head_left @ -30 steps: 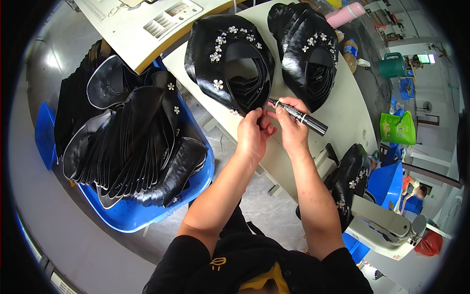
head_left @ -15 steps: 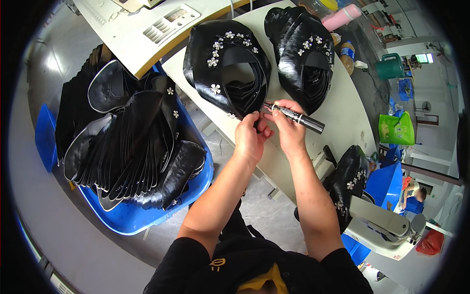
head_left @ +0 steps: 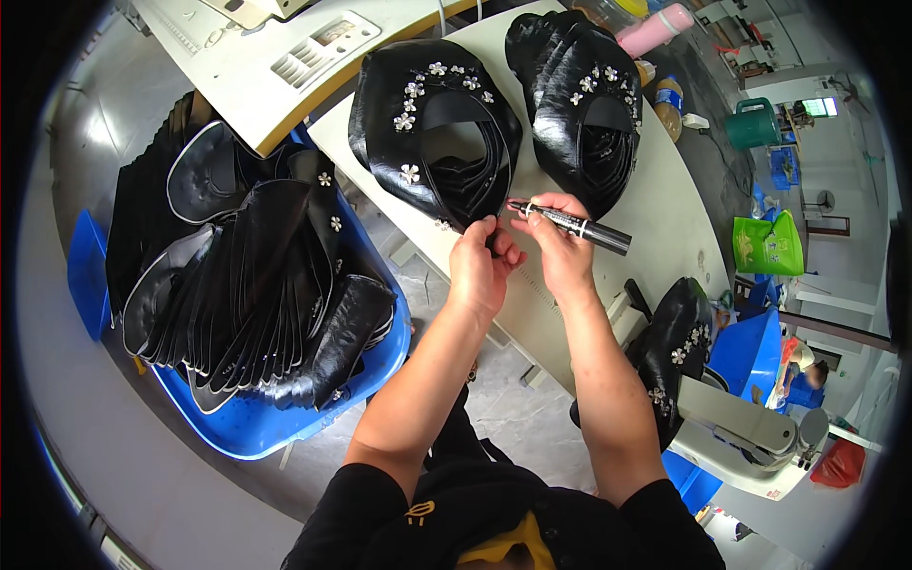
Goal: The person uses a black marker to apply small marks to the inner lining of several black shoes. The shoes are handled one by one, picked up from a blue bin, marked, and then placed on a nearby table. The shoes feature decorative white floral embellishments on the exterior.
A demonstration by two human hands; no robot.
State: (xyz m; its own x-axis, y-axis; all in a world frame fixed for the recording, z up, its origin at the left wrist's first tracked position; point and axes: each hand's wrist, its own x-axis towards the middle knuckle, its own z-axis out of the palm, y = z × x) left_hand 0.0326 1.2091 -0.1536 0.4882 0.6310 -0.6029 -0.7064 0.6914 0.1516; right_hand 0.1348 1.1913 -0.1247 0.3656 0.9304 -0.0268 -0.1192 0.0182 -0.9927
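Observation:
My right hand (head_left: 559,249) holds a black marker pen (head_left: 581,226) with a silver end, its tip pointing left at the edge of a stack of black shoe uppers with small white flower trims (head_left: 432,142). My left hand (head_left: 482,264) pinches the near edge of that stack, right beside the pen tip. A second stack of the same black flowered uppers (head_left: 584,109) lies just beyond on the cream worktable (head_left: 665,218).
A blue plastic tub (head_left: 275,423) at my left is heaped with black shoe uppers (head_left: 237,275). More black flowered pieces (head_left: 679,356) hang by a white sewing machine (head_left: 750,437) at right. A pink bottle (head_left: 655,27), a green bag (head_left: 769,245) and another person (head_left: 803,366) are farther off.
Both hands and the pen have shifted slightly up toward the near stack's edge; the pen tip now sits closer to the uppers.

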